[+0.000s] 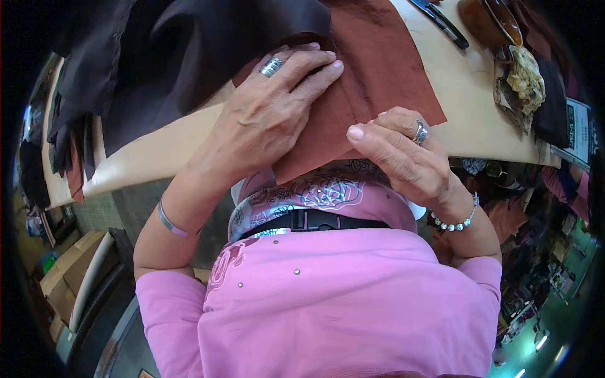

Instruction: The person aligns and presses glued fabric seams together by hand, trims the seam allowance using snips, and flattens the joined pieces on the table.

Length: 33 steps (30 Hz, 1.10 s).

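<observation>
A rust-brown piece of fabric (391, 63) lies over the near edge of the table, with a seam or crease line running down its middle. My left hand (271, 110) rests on it, its ringed fingers stretched out along that line. At the fabric's near edge my right hand (413, 154) is closed, thumb and curled fingers together on the cloth; the exact grip is partly hidden. Dark fabric (183, 69) spreads over the table to the left and reaches up to my left fingers, partly covering the rust-brown piece.
The tan table (463, 129) curves around in front of my body. A black-handled tool (449, 28), a glossy brown container (488, 22) and a yellowish crumpled bundle (524, 79) sit at the right. Cloth strips (74, 154) hang off the left edge. Cardboard boxes (69, 271) stand lower left.
</observation>
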Tool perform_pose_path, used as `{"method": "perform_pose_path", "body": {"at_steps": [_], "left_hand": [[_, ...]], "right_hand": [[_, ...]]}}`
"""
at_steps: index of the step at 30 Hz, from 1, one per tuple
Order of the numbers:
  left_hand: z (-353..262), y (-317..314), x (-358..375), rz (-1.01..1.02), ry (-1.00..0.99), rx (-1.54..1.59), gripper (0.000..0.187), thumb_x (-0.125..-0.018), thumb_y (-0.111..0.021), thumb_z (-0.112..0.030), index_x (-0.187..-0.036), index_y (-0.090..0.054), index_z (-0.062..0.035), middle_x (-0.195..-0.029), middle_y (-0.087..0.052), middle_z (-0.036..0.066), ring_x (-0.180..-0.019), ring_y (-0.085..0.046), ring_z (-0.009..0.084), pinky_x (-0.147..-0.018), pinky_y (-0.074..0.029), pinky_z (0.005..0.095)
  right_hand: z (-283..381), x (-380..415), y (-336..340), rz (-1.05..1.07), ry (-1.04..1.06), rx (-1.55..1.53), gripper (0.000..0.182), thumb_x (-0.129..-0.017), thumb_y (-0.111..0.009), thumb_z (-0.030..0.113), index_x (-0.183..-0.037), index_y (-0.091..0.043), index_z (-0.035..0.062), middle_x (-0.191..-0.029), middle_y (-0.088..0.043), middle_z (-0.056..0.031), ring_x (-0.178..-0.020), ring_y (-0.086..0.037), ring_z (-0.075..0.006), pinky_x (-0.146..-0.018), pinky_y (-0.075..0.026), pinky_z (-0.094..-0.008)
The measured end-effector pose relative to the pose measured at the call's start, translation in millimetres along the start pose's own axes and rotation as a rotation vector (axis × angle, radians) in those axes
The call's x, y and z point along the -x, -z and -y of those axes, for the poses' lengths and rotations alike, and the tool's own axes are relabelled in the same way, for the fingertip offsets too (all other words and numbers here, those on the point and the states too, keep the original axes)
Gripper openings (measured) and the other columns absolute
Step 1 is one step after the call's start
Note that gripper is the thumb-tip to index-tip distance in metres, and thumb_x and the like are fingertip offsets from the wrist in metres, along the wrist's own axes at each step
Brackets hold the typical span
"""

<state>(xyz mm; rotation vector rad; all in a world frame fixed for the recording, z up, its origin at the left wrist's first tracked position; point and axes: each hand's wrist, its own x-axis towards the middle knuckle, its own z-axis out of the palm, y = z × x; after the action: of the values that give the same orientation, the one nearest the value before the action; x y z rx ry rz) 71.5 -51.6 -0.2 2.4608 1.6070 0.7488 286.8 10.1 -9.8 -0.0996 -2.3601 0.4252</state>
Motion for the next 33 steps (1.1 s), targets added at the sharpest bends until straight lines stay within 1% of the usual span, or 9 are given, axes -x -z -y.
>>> {"method": "perform_pose_path", "body": {"at_steps": [10,13,15,18,21,24,27,30,33], "left_hand": [[6,8,0,0.03,-0.158,-0.063,0.046,-0.075,-0.057,0.003,-0.12,-0.059,-0.0094,-0.125,-0.052,0.015,-0.115,-0.052,0.0324,-0.095,-0.045,0.0397],[16,14,-5,0.025,0.011,0.083,0.043,-0.076,-0.057,0.002,-0.118,-0.06,-0.0095,-0.119,-0.056,0.016,-0.107,-0.056,0.0334,-0.091,-0.048,0.0397],[17,16,-7,-0.027,0.041,0.044,0.038,-0.08,-0.057,0.001,-0.116,-0.06,-0.0081,-0.111,-0.06,0.016,-0.1,-0.059,0.0348,-0.086,-0.049,0.0403],[26,8,-6,-0.048,0.018,-0.018,0.036,-0.085,-0.056,-0.002,-0.12,-0.058,-0.008,-0.103,-0.061,0.017,-0.097,-0.058,0.0346,-0.084,-0.048,0.0403],[24,12,-5,0.054,0.112,-0.087,0.036,-0.086,-0.056,-0.007,-0.123,-0.056,-0.0075,-0.096,-0.06,0.018,-0.092,-0.057,0.0346,-0.082,-0.047,0.0405],[28,7,-2,0.038,0.134,-0.084,0.038,-0.087,-0.056,-0.011,-0.124,-0.055,-0.0069,-0.092,-0.058,0.019,-0.089,-0.055,0.0348,-0.08,-0.046,0.0412],[30,4,-3,-0.043,0.019,-0.153,0.014,-0.083,-0.057,-0.01,-0.093,-0.062,-0.0006,-0.086,-0.057,0.014,-0.081,-0.057,0.0272,-0.075,-0.048,0.0354],[28,10,-8,-0.027,-0.09,-0.208,0.009,-0.08,-0.057,-0.007,-0.086,-0.062,-0.0017,-0.083,-0.057,0.013,-0.078,-0.057,0.0263,-0.074,-0.048,0.0349],[28,9,-6,0.097,0.026,-0.183,0.039,-0.085,-0.052,-0.004,-0.123,-0.053,-0.0086,-0.117,-0.055,0.016,-0.095,-0.057,0.0319,-0.083,-0.047,0.0393]], "right_hand": [[6,1,13,0.116,0.001,0.058,0.04,-0.069,-0.069,0.005,-0.108,-0.064,0.0047,-0.094,-0.064,-0.0077,-0.075,-0.061,-0.0203,-0.069,-0.052,-0.0352],[1,-25,27,0.129,-0.309,-0.238,0.024,-0.076,-0.066,-0.004,-0.1,-0.064,-0.0017,-0.102,-0.066,-0.0146,-0.086,-0.065,-0.0263,-0.078,-0.053,-0.037],[-26,-37,24,0.013,-0.324,-0.07,0.039,-0.084,-0.066,0.007,-0.12,-0.051,0.0001,-0.115,-0.062,-0.0125,-0.092,-0.063,-0.0221,-0.077,-0.051,-0.0327],[-73,-63,15,-0.076,-0.759,-0.063,0.035,-0.088,-0.06,0.01,-0.122,-0.051,0.006,-0.111,-0.062,-0.0095,-0.095,-0.061,-0.0179,-0.08,-0.049,-0.0318],[-69,-106,27,0.131,-1.001,-0.149,0.065,-0.082,-0.061,0.007,-0.14,-0.03,0.0018,-0.121,-0.056,-0.0174,-0.096,-0.06,-0.0243,-0.086,-0.046,-0.0358],[-72,-100,2,-0.034,-0.802,-0.025,0.064,-0.083,-0.06,0.005,-0.139,-0.03,0.0015,-0.115,-0.058,-0.0203,-0.09,-0.062,-0.024,-0.082,-0.047,-0.0359],[-87,-97,-1,-0.038,-0.708,-0.131,0.062,-0.082,-0.058,0.002,-0.138,-0.032,0.0035,-0.099,-0.063,-0.0212,-0.08,-0.063,-0.0248,-0.076,-0.048,-0.0361],[-82,-94,2,0.02,-0.661,0.017,0.064,-0.08,-0.056,-0.004,-0.138,-0.035,0.0103,-0.072,-0.06,-0.0173,-0.066,-0.061,-0.0299,-0.066,-0.048,-0.038],[-87,-91,-2,0.008,-0.602,0.007,0.065,-0.079,-0.056,-0.005,-0.138,-0.035,0.011,-0.068,-0.058,-0.0165,-0.064,-0.061,-0.0313,-0.066,-0.048,-0.0389]]}}
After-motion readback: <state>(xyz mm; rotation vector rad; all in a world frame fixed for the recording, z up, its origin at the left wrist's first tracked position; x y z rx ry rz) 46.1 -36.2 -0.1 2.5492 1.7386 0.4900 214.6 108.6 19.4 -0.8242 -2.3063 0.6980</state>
